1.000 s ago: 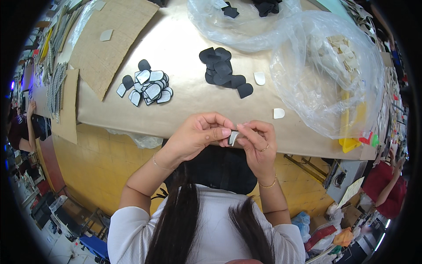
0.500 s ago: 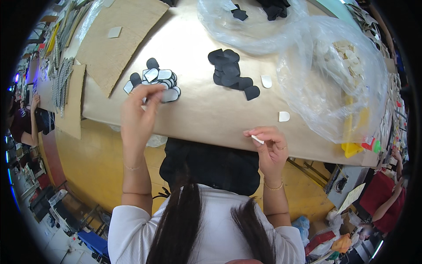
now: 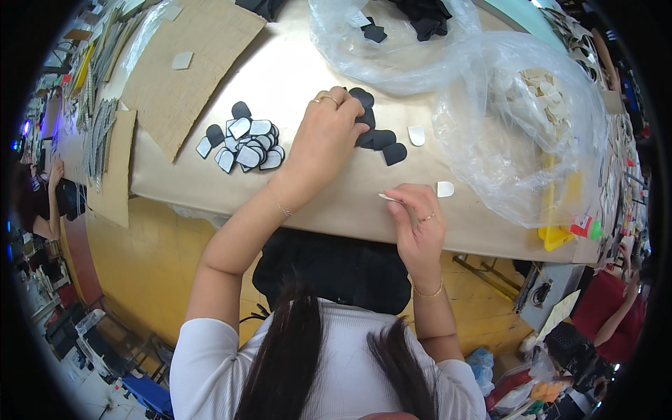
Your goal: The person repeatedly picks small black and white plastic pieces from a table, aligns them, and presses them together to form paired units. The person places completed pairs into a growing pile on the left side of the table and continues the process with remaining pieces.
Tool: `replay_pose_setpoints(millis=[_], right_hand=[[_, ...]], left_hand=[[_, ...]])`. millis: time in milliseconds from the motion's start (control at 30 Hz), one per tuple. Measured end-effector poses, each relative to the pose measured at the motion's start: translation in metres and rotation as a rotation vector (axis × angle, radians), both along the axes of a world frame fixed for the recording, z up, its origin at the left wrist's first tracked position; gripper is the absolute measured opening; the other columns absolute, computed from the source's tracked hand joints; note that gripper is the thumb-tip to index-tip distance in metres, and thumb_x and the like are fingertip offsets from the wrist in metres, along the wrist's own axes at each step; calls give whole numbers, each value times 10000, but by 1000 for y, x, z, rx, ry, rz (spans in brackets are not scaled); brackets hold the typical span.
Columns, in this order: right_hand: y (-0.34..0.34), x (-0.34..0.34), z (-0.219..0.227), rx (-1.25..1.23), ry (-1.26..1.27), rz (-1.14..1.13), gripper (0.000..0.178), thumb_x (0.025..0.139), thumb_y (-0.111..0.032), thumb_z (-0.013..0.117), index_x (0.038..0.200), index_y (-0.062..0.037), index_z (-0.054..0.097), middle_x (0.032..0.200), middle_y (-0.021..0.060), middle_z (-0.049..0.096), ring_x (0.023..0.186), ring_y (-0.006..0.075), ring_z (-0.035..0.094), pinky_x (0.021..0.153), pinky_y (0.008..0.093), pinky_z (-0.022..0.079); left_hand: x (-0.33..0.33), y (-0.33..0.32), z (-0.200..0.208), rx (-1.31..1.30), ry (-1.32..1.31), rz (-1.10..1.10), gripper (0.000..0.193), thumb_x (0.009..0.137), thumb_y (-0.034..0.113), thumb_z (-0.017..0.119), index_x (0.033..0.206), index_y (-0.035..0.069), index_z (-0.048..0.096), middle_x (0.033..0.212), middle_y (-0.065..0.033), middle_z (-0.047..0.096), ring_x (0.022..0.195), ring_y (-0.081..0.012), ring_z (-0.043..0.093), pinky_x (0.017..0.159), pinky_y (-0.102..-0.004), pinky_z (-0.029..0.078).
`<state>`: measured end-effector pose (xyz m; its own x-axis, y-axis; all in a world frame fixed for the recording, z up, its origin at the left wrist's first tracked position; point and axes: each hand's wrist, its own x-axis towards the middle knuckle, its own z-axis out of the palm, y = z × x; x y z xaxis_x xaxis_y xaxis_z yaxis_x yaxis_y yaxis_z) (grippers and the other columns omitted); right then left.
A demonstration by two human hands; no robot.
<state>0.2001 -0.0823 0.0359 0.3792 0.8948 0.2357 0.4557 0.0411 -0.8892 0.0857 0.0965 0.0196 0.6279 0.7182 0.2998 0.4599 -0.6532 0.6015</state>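
My left hand (image 3: 327,136) reaches over the pile of thin black pieces (image 3: 369,119), each with one rounded end. Its thumb and bent fingertips close on a black piece at the left side of that pile, partly hidden by the hand. By the table's front edge, my right hand (image 3: 418,217) pinches a small white piece (image 3: 388,198), seen almost edge-on. One white rounded piece (image 3: 445,189) lies just beyond the right hand, another (image 3: 416,136) right of the black pile. At the left sits a heap of black pieces with white faces (image 3: 249,155).
Brown cardboard (image 3: 189,70) covers the table's far left. Clear plastic bags (image 3: 483,91) spread over the far and right side, one with cream pieces (image 3: 546,98) inside. A yellow tray (image 3: 553,236) stands at the right edge. Other people work at both sides.
My left hand has left the heap of white-faced pieces and moved right to the black pile. My right hand has shifted slightly up and left, still pinching the white piece.
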Motion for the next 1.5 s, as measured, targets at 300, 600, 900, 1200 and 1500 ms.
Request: replay_pose_setpoints(millis=[300, 600, 900, 1200, 1500], right_hand=[[14, -1, -5, 87, -97, -46, 157, 900, 53, 692, 1042, -9, 719, 986, 104, 649, 812, 205, 647, 691, 300, 533], [23, 2, -10, 13, -199, 15, 169, 873, 15, 705, 1036, -25, 690, 1173, 115, 681, 1075, 283, 641, 889, 387, 520], [42, -3, -21, -84, -530, 118, 121, 948, -78, 627, 1068, -57, 635, 1291, 84, 667, 1277, 305, 563, 1036, 467, 388], [41, -10, -18, -168, -651, 146, 205, 922, -47, 561, 1120, -80, 607, 1345, 76, 648, 1328, 302, 514, 1119, 532, 267], [38, -14, -14, -200, -786, 138, 70, 981, -124, 571, 1038, -121, 612, 1340, -12, 654, 1390, 259, 461, 1130, 596, 148]], left_hand=[[1, -3, -4, -25, -49, 57, 154, 812, 29, 762, 916, 6, 652, 934, -130, 638, 883, -333, 633, 756, -393, 522], [1, -2, -12, 221, -69, -85, 138, 778, -10, 728, 825, 15, 601, 949, -112, 661, 877, -331, 642, 797, -410, 520], [-25, -6, 8, -314, -92, -47, 121, 824, 39, 734, 879, 23, 627, 988, -87, 719, 839, -248, 647, 815, -341, 516], [-44, -28, -7, -543, -337, 98, 113, 891, -30, 711, 971, -13, 633, 1022, -62, 695, 790, -58, 571, 675, -224, 485], [-46, -25, 5, -96, -10, -59, 238, 891, -6, 681, 1129, 17, 685, 881, -104, 640, 800, -242, 617, 708, -329, 509]])
